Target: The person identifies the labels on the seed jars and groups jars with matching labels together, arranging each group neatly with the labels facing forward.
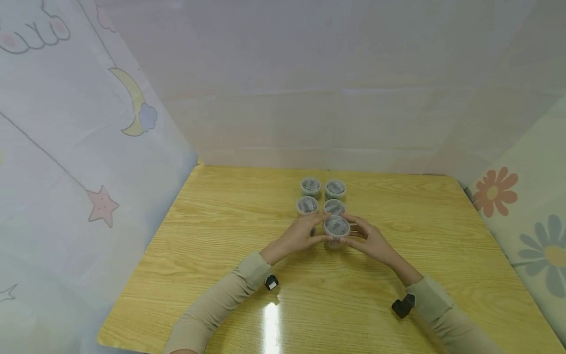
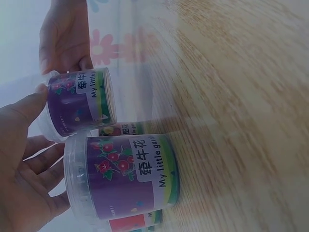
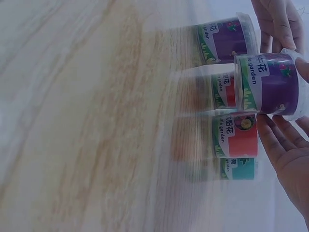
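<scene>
A clear-lidded plastic cup [image 1: 337, 227] with a purple "My little garden" label [image 3: 273, 82] is between my two hands, its base raised above the tabletop in the right wrist view. My left hand [image 1: 301, 233] holds its left side by the rim with thumb and fingers. From the other side, my right hand [image 1: 372, 244] grips the same rim. Another purple-labelled cup [image 2: 128, 179] stands on the table close by my left fingers. Behind are cups with red labels [image 3: 241, 137] and a teal-labelled cup [image 3: 241, 169], partly covered by the nearer ones.
Grouped cups stand in two columns on the wood-grain table [image 1: 221, 216], with the farthest cups [image 1: 311, 185] toward its back edge. A pale wall [image 1: 309, 123] rises behind the table. Printed side walls [image 1: 57, 206] flank it.
</scene>
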Available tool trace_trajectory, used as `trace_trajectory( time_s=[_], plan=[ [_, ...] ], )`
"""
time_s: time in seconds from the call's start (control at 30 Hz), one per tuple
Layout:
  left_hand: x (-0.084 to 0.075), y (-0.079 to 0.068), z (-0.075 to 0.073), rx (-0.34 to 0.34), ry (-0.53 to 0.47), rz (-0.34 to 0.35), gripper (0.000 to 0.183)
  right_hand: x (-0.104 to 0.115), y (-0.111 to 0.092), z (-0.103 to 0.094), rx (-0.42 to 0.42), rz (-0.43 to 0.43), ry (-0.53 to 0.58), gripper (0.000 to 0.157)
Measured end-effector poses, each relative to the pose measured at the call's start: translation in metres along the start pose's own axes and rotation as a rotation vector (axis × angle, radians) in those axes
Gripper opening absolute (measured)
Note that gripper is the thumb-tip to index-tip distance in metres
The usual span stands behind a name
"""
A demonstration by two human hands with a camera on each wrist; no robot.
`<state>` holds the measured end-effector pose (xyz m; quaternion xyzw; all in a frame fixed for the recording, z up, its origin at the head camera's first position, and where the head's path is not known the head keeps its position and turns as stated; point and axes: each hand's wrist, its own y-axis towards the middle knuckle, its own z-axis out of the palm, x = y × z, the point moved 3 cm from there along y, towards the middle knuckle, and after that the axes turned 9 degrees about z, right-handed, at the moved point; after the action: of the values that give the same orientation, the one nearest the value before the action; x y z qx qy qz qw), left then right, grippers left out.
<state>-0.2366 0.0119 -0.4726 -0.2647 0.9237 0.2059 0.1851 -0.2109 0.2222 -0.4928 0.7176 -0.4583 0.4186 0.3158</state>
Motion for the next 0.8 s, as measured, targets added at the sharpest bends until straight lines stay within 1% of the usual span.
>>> trace_trajectory(
  time_s=[0.13, 0.2, 0.33, 0.57, 0.8],
  plan=[
    [0.001, 0.0, 0.002, 0.016, 0.035, 0.001, 0.07, 0.017, -0.003, 0.0, 0.017, -0.001, 0.005, 0.066],
    [0.001, 0.0, 0.003, 0.019, 0.05, -0.001, 0.07, 0.027, -0.005, 0.0, 0.025, -0.015, 0.0, 0.065],
    [0.001, 0.0, 0.004, 0.032, 0.077, -0.006, 0.07, 0.026, -0.006, 0.0, 0.02, -0.036, -0.014, 0.064],
    [-0.001, 0.0, 0.004, 0.033, 0.102, 0.028, 0.067, 0.023, -0.007, 0.002, 0.026, -0.038, -0.015, 0.064],
    [0.0, -0.001, 0.005, 0.051, 0.141, 0.031, 0.065, 0.021, -0.008, 0.003, 0.03, -0.038, -0.024, 0.065]
  ],
)
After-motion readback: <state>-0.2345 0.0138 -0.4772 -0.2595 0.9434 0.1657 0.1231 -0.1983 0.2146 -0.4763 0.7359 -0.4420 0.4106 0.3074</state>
